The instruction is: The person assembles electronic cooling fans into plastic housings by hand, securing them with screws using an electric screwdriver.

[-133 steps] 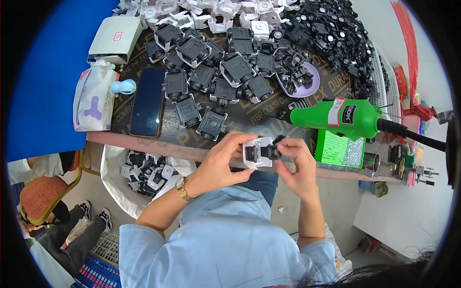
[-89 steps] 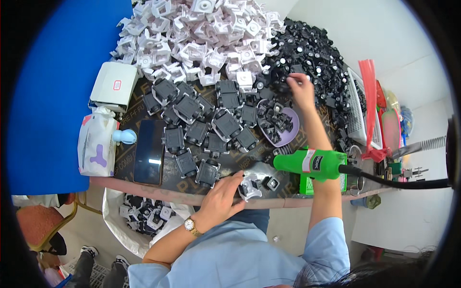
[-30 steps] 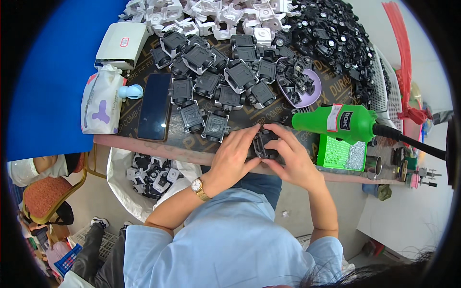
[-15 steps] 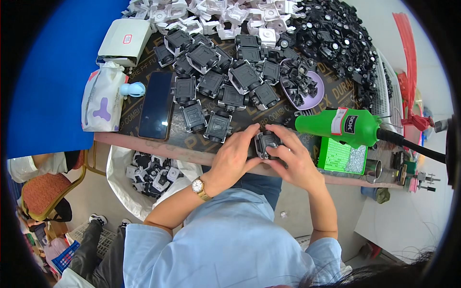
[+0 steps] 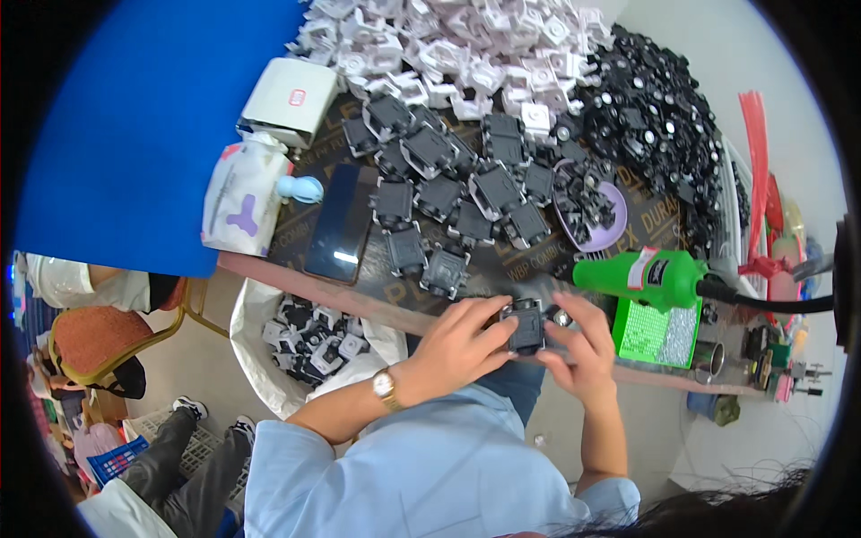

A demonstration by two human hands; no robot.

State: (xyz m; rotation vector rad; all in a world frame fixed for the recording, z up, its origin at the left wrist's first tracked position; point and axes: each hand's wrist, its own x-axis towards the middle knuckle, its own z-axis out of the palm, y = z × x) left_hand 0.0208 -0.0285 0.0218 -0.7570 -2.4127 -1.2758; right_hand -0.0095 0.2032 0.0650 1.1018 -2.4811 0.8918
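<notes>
Dark surface (image 5: 500, 282): boxy black unit (image 5: 525, 330) held at near edge

Its left side is hidden by fingers. Left hand (image 5: 457, 345) grip clamped on it; right hand (image 5: 587, 354) just beside, at small round part (image 5: 562, 317), can't tell if grip's closed. Similar units (image 5: 498, 188) beyond; green tool (image 5: 641, 276) partly blocks green tray (image 5: 619, 334)

Blue panel (image 5: 143, 134) left, pale wall (image 5: 717, 49) right, grey floor (image 5: 211, 354) — gold-framed chair (image 5: 100, 342)

Bright light leaves glare on the phone (image 5: 341, 215).
</notes>
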